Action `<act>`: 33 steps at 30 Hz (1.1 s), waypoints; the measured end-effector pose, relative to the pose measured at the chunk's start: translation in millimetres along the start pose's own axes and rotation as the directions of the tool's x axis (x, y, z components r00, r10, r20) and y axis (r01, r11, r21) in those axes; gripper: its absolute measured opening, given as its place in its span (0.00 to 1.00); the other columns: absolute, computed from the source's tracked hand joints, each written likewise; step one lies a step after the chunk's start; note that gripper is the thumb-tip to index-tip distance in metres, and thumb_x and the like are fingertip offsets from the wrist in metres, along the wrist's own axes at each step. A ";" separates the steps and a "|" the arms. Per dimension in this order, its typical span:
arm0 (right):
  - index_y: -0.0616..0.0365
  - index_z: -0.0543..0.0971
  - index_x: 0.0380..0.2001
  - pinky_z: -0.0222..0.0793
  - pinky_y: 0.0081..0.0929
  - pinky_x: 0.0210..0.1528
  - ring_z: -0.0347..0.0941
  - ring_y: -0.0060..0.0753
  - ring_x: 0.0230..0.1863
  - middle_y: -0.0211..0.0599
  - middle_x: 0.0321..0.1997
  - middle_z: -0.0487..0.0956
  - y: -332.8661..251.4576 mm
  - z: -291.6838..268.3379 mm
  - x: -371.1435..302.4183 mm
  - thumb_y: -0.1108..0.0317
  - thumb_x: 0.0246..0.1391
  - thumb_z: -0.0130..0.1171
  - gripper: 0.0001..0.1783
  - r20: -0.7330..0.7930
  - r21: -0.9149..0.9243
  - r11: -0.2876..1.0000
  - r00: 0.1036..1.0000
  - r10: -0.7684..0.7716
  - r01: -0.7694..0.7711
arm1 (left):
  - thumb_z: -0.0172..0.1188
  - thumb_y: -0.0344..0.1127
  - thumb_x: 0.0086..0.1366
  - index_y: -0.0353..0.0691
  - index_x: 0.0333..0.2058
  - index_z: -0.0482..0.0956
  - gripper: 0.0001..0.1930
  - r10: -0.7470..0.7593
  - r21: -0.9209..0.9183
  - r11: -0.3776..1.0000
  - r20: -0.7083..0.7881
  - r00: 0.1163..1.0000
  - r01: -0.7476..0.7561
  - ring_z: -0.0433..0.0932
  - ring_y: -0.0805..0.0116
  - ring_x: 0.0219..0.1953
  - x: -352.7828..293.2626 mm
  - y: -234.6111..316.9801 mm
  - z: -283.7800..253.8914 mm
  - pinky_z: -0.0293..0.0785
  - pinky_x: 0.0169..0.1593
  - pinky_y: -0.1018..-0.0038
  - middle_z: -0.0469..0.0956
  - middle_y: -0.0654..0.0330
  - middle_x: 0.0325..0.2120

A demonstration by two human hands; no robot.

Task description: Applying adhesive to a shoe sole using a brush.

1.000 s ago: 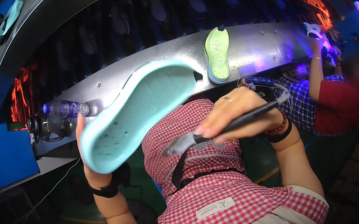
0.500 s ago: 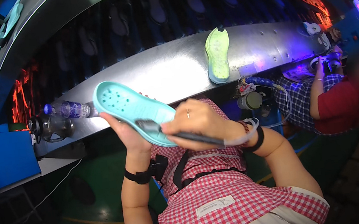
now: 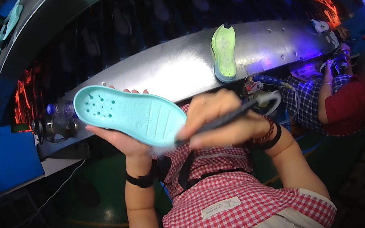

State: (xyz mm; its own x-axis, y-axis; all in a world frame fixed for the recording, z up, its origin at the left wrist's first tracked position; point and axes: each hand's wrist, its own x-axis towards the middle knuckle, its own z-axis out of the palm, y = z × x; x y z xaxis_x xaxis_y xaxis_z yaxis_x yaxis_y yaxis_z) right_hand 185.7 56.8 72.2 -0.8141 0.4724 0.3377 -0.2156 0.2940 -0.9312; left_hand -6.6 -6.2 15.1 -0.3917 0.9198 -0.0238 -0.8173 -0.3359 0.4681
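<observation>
A turquoise shoe sole (image 3: 131,113) lies tilted across my left hand (image 3: 122,142), its inner face up. Small holes pierce its left end, and raised bars cross the other end. My left fingers curl beneath it, with their tips showing past the far edge. My right hand (image 3: 211,105), smeared by motion, grips a black-handled brush (image 3: 233,115) with a clear tube at its rear end. The brush's blurred head is by the sole's near edge at the right end; whether it touches I cannot tell.
A yellow-green sole (image 3: 225,53) stands on the metal bench (image 3: 168,72). At left are a plastic bottle (image 3: 63,109), a dark clear jug (image 3: 61,127) and a blue box (image 3: 8,153). A co-worker in a red sleeve (image 3: 347,108) sits at right. Beyond the bench, dark soles hang in a row.
The sole has shifted left and turned flatter toward view. My right hand and the brush have swept from the sole's middle to its near right edge.
</observation>
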 end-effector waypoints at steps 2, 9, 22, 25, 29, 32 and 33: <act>0.62 0.80 0.33 0.71 0.24 0.39 0.75 0.29 0.31 0.39 0.32 0.80 -1.7 -4.2 0.0 0.77 0.39 0.65 0.13 -0.056 0.146 0.942 0.948 0.314 -0.304 | 0.28 0.77 0.52 0.44 0.56 0.60 0.46 0.028 0.076 0.997 -0.081 0.996 -0.022 0.70 0.59 0.43 -2.9 2.5 11.7 0.61 0.55 0.53 0.70 0.56 0.41; 0.59 0.81 0.32 0.72 0.19 0.37 0.75 0.24 0.35 0.39 0.35 0.80 10.2 -12.6 -11.4 0.76 0.40 0.65 0.12 0.099 0.242 0.964 0.991 0.087 -0.109 | 0.33 0.77 0.51 0.39 0.54 0.60 0.47 0.092 0.063 0.993 0.174 0.980 -0.105 0.66 0.57 0.45 1.8 17.7 14.6 0.58 0.57 0.55 0.66 0.53 0.42; 0.67 0.74 0.38 0.71 0.20 0.44 0.75 0.27 0.40 0.45 0.40 0.77 38.6 7.2 -9.2 0.76 0.50 0.57 0.11 -0.051 0.770 0.612 0.940 0.338 -0.179 | 0.33 0.70 0.58 0.35 0.57 0.57 0.43 0.123 0.277 0.959 -0.227 0.966 -0.057 0.66 0.48 0.52 2.7 24.8 46.9 0.60 0.57 0.54 0.64 0.47 0.53; 0.65 0.73 0.38 0.72 0.22 0.44 0.75 0.27 0.41 0.44 0.40 0.77 28.0 22.8 -4.9 0.76 0.51 0.55 0.10 -0.057 0.878 0.453 0.905 0.422 -0.157 | 0.31 0.65 0.62 0.36 0.58 0.55 0.39 -0.022 -0.119 0.992 0.179 0.984 0.044 0.65 0.47 0.54 -26.6 0.9 42.3 0.58 0.59 0.53 0.63 0.48 0.54; 0.64 0.76 0.37 0.69 0.21 0.45 0.74 0.26 0.41 0.41 0.39 0.78 19.6 29.2 -11.0 0.77 0.48 0.58 0.10 -0.190 0.451 0.883 0.953 0.236 -0.129 | 0.31 0.60 0.64 0.38 0.60 0.53 0.35 -0.144 -0.155 0.974 0.127 0.981 0.163 0.64 0.47 0.55 -23.4 -4.5 30.1 0.56 0.59 0.49 0.62 0.48 0.55; 0.63 0.77 0.36 0.69 0.19 0.40 0.74 0.24 0.38 0.39 0.36 0.78 18.3 23.0 -10.8 0.78 0.45 0.60 0.11 -0.180 0.408 0.913 0.981 0.068 0.012 | 0.32 0.59 0.64 0.38 0.59 0.54 0.34 -0.111 -0.195 0.972 0.096 0.989 0.128 0.65 0.47 0.54 -24.8 -2.0 29.6 0.57 0.59 0.49 0.61 0.47 0.55; 0.63 0.77 0.35 0.69 0.19 0.39 0.74 0.23 0.37 0.39 0.36 0.78 11.2 16.5 -8.8 0.77 0.44 0.61 0.11 -0.179 0.377 0.916 0.961 0.213 -0.133 | 0.32 0.59 0.64 0.38 0.59 0.54 0.34 -0.110 -0.195 0.973 0.096 0.989 0.127 0.65 0.47 0.54 -22.5 -1.5 29.2 0.57 0.59 0.49 0.61 0.47 0.55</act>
State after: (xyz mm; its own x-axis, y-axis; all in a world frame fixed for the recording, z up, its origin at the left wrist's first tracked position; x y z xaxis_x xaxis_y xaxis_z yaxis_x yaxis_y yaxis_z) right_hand 181.5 42.2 56.5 -0.7315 0.6649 0.1510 -0.2932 -0.1068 -0.9500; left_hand 15.7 -20.5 40.7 -0.2569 0.9664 0.0100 -0.9271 -0.2493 0.2800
